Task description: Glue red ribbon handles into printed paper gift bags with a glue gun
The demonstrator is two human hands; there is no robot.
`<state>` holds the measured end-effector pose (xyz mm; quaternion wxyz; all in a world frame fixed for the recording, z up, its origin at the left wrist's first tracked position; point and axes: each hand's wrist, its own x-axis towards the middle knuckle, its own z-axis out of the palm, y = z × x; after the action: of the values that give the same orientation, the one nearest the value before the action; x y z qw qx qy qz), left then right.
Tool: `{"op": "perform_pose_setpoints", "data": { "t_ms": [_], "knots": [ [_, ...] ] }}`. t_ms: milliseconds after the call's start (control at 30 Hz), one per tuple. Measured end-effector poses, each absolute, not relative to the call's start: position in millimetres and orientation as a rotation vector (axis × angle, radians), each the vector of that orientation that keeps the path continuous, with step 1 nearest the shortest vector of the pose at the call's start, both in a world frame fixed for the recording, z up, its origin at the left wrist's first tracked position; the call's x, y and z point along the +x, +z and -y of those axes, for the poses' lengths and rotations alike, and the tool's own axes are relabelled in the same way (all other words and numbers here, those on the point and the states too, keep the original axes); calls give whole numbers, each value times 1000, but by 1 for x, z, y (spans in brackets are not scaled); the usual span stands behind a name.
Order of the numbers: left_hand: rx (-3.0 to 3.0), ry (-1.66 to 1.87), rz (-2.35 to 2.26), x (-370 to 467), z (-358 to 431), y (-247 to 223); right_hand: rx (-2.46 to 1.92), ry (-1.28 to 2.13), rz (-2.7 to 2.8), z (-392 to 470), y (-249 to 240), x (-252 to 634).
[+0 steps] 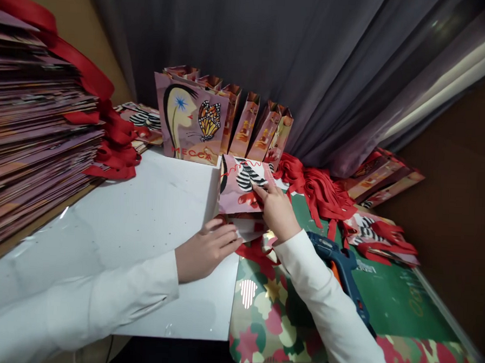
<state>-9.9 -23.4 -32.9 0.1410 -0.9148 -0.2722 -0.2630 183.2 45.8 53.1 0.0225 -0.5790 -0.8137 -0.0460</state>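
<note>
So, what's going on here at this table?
A person is handling a printed paper bag. The right hand has its fingers on the printed face, while the left hand is at the near edge. Other bags stand upright behind it. Red ribbons lie to the right, and a blue glue gun lies beside the right sleeve.

1. Room dim; grey curtain [234, 35] sunk in gloom.
2. White tabletop [176, 199] pale, glinting along its left edge.
3. Soft shadow left of the handled bag [232, 194].
4. Margins stretched; left-hand stack [33, 138] smeared, top-right corner near black.
</note>
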Motion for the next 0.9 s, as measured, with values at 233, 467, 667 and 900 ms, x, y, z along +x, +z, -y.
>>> {"op": "perform_pose_setpoints", "data": {
  "t_ms": [233, 467, 667, 900],
  "knots": [
    [-2859, -674, 924, -35, 9, -24, -1740, -238, 2553, -49, 47, 188],
    [-2870, -607, 989, -37, -1, -18, -1585, -195, 2309, -2, 48, 187],
    [-2880, -594, 1061, -32, 2, -20, -1413, 260, 2439, 88, 13, 174],
    [-2840, -603, 1230, -18, 14, -19, -1546, 94, 2450, 106, -21, 170]
  ]
}}
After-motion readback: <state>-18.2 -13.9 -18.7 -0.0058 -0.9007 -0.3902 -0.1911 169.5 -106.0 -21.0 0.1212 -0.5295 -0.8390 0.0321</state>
